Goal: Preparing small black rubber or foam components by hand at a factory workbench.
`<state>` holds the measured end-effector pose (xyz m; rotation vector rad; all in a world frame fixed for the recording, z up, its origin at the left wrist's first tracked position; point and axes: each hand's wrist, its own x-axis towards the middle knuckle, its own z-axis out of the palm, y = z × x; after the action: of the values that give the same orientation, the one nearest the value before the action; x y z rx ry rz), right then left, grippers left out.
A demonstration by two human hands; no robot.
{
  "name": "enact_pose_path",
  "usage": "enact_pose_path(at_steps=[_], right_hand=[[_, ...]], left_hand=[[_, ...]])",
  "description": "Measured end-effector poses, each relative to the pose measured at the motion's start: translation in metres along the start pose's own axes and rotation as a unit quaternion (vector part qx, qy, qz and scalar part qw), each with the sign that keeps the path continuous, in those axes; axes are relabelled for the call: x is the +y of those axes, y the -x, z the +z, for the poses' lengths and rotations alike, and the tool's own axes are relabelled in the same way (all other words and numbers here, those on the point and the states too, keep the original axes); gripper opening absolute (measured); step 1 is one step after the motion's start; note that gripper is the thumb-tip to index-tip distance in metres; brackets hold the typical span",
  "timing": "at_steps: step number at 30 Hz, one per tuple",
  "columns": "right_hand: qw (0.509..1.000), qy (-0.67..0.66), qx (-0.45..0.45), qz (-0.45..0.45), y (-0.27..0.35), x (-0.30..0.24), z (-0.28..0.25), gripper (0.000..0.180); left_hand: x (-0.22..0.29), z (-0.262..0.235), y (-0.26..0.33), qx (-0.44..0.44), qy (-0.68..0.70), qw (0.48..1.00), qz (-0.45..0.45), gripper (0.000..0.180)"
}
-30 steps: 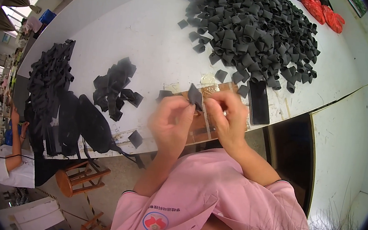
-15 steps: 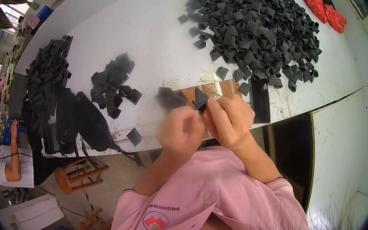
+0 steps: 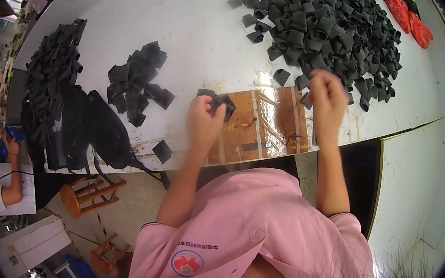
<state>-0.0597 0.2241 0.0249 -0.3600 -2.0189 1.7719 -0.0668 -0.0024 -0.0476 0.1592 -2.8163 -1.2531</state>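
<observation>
My left hand (image 3: 206, 122) is at the left edge of a brown board (image 3: 242, 120), its fingers closed on a small black fabric piece (image 3: 219, 101) from a few gathered there. My right hand (image 3: 328, 99) is raised past the board's right end, beside a large heap of folded black loops (image 3: 323, 27). Its fingers look curled but are smeared by motion, so whether a piece is in them does not show. A few single loops (image 3: 281, 77) lie between the board and the heap.
Flat black pieces (image 3: 136, 77) form a small pile on the white table (image 3: 190, 36), with one loose square (image 3: 162, 151) near its front edge. Farther left are a heap of black strips (image 3: 52, 65) and dark cloth (image 3: 108, 131). Red bags (image 3: 409, 20) lie far right. Another person (image 3: 11, 186) sits left.
My hands have come apart from the black piece they were both at. The right hand went up and right to the heap; the left moved to the pieces at the board's left edge, uncovering the board.
</observation>
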Motion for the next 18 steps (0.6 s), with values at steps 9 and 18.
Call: enact_pose_path(at_steps=[9,18], right_hand=[[0.958,0.115,-0.261,-0.003,0.087,0.011,0.017,0.009],[0.933,0.215,-0.262,-0.12,0.098,-0.006,0.044,0.016]], left_hand=[[-0.03,0.008,-0.005,0.025,0.009,0.997,0.07,0.005],[0.023,-0.046,0.036,-0.168,0.264,0.942,0.117,0.004]])
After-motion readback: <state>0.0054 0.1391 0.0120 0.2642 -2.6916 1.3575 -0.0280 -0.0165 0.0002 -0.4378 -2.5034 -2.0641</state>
